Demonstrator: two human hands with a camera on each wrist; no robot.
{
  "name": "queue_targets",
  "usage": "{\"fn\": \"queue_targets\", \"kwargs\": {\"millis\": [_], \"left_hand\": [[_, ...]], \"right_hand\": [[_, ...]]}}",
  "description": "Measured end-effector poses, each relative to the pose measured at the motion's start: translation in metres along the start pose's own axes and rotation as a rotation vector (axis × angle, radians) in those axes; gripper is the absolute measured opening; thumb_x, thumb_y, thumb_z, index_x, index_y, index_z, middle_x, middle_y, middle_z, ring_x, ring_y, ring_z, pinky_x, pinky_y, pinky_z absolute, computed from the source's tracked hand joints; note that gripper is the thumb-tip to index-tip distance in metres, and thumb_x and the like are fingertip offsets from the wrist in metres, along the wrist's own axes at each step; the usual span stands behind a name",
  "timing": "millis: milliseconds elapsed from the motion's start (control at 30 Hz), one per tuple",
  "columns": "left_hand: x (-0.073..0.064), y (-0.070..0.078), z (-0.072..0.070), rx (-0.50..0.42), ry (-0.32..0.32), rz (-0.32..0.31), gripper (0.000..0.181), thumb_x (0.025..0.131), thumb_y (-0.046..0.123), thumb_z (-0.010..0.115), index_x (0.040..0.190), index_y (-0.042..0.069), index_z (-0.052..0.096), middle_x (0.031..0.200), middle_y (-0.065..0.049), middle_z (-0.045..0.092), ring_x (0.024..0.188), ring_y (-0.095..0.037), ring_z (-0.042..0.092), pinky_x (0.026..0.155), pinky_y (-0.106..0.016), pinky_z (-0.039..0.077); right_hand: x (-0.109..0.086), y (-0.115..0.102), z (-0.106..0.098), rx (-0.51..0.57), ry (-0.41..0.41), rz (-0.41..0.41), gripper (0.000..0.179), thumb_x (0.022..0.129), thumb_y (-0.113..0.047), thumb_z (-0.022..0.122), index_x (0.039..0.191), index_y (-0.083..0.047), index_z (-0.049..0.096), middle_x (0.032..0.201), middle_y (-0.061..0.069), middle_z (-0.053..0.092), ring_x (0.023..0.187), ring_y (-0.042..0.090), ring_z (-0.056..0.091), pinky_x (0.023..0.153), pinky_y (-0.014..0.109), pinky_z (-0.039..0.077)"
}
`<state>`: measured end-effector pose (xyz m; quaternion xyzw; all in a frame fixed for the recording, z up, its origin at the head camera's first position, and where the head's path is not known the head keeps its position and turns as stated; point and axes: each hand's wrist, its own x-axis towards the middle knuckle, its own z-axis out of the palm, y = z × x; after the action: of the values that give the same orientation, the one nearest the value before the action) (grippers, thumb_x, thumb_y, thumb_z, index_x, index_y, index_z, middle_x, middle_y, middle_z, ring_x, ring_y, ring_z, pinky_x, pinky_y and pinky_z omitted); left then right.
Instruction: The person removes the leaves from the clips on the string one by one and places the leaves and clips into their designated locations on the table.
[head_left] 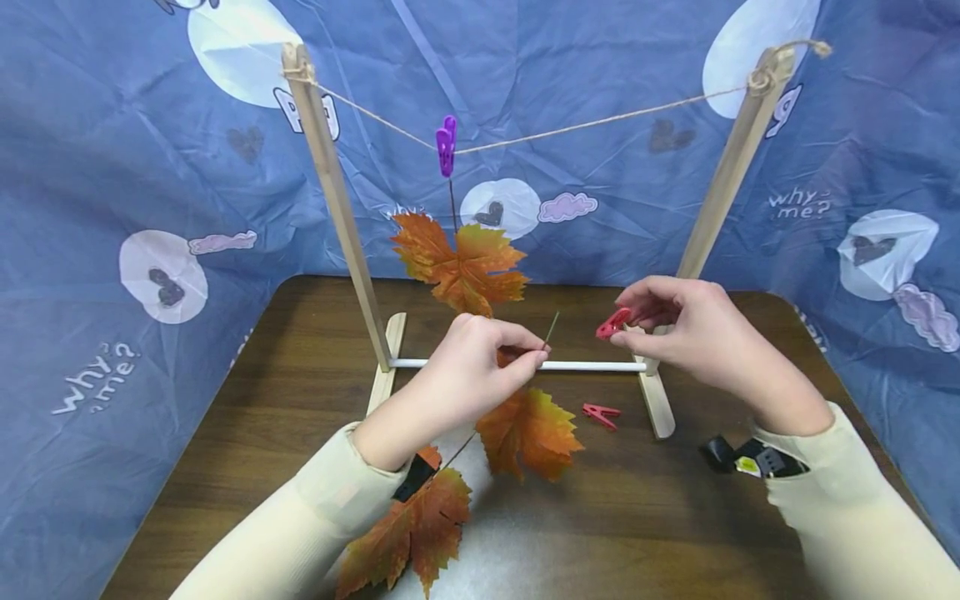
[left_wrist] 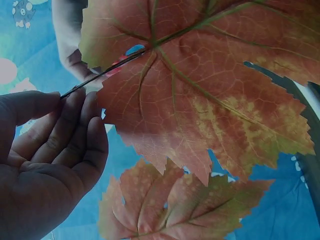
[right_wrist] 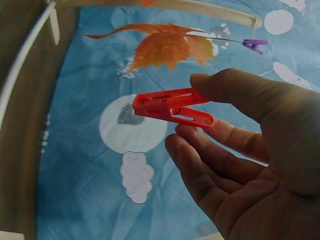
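Note:
My left hand [head_left: 480,358] pinches the thin stem [left_wrist: 105,73] of an orange artificial maple leaf [head_left: 528,433] between thumb and index finger. The leaf's blade hangs below the hand, and the stem's end pokes up past the fingertips. In my right hand [head_left: 678,325], thumb and fingers hold a red clothespin [right_wrist: 170,107] by its handles, its nose pointing left toward the leaf stem. Behind them, a purple clothespin [head_left: 446,147] on the twine [head_left: 600,129] holds another orange leaf [head_left: 461,262] by its stem.
Two wooden posts [head_left: 337,200] carry the twine, joined low down by a white rod [head_left: 592,367]. A second red clothespin [head_left: 602,415] lies on the brown table [head_left: 600,533]. Another leaf [head_left: 412,529] lies near the left forearm. A blue printed cloth [head_left: 600,50] hangs behind.

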<state>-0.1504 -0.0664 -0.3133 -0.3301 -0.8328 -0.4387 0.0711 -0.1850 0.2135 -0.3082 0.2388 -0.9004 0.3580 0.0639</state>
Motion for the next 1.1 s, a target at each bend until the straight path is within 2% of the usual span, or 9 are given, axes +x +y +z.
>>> {"fn": "queue_targets", "kwargs": {"millis": [133, 333, 467, 567, 800, 1100], "left_hand": [[-0.007, -0.002, -0.003, 0.012, -0.002, -0.029, 0.009, 0.093, 0.005, 0.071, 0.093, 0.006, 0.080, 0.083, 0.005, 0.074, 0.073, -0.002, 0.065, 0.069, -0.028, 0.055], [-0.016, -0.004, -0.009, 0.019, -0.022, -0.065, 0.010, 0.094, 0.006, 0.070, 0.095, 0.006, 0.080, 0.084, 0.006, 0.073, 0.073, -0.002, 0.065, 0.067, -0.026, 0.053], [-0.021, -0.006, -0.012, 0.022, -0.027, -0.076, 0.010, 0.094, 0.006, 0.071, 0.095, 0.005, 0.080, 0.083, 0.005, 0.073, 0.072, -0.001, 0.064, 0.068, -0.033, 0.056], [-0.025, -0.007, -0.014, 0.033, -0.020, -0.080, 0.009, 0.093, 0.006, 0.071, 0.094, 0.005, 0.080, 0.081, 0.006, 0.073, 0.071, -0.001, 0.064, 0.067, -0.032, 0.056], [-0.034, -0.009, -0.021, 0.073, 0.002, -0.100, 0.008, 0.091, 0.005, 0.072, 0.092, 0.005, 0.080, 0.078, 0.007, 0.072, 0.065, -0.003, 0.061, 0.063, -0.028, 0.052], [-0.041, -0.014, -0.027, 0.085, -0.013, -0.149, 0.007, 0.090, 0.002, 0.072, 0.090, 0.003, 0.079, 0.076, 0.005, 0.071, 0.064, -0.007, 0.060, 0.060, -0.027, 0.051]], "right_hand": [[-0.002, 0.007, 0.007, 0.004, -0.034, 0.008, 0.029, 0.083, -0.013, 0.086, 0.109, -0.009, 0.074, 0.090, -0.002, 0.074, 0.079, 0.013, 0.068, 0.067, 0.022, 0.054], [-0.005, 0.011, 0.013, 0.012, -0.054, 0.047, 0.025, 0.081, -0.013, 0.088, 0.103, -0.008, 0.076, 0.090, 0.003, 0.072, 0.077, 0.017, 0.066, 0.067, 0.023, 0.053], [-0.008, 0.013, 0.017, 0.004, -0.077, 0.084, 0.025, 0.081, -0.012, 0.087, 0.102, -0.008, 0.075, 0.089, 0.003, 0.072, 0.078, 0.017, 0.066, 0.067, 0.025, 0.053], [-0.010, 0.016, 0.020, 0.004, -0.085, 0.105, 0.025, 0.080, -0.011, 0.088, 0.102, -0.007, 0.075, 0.088, 0.002, 0.072, 0.077, 0.017, 0.066, 0.067, 0.026, 0.053], [-0.016, 0.026, 0.034, 0.050, -0.083, 0.086, 0.026, 0.080, -0.009, 0.087, 0.104, -0.006, 0.076, 0.088, -0.001, 0.072, 0.078, 0.016, 0.067, 0.067, 0.026, 0.054], [-0.024, 0.034, 0.042, 0.077, -0.112, 0.103, 0.028, 0.082, -0.005, 0.084, 0.109, -0.001, 0.076, 0.089, 0.000, 0.073, 0.077, 0.015, 0.068, 0.066, 0.026, 0.055]]}}
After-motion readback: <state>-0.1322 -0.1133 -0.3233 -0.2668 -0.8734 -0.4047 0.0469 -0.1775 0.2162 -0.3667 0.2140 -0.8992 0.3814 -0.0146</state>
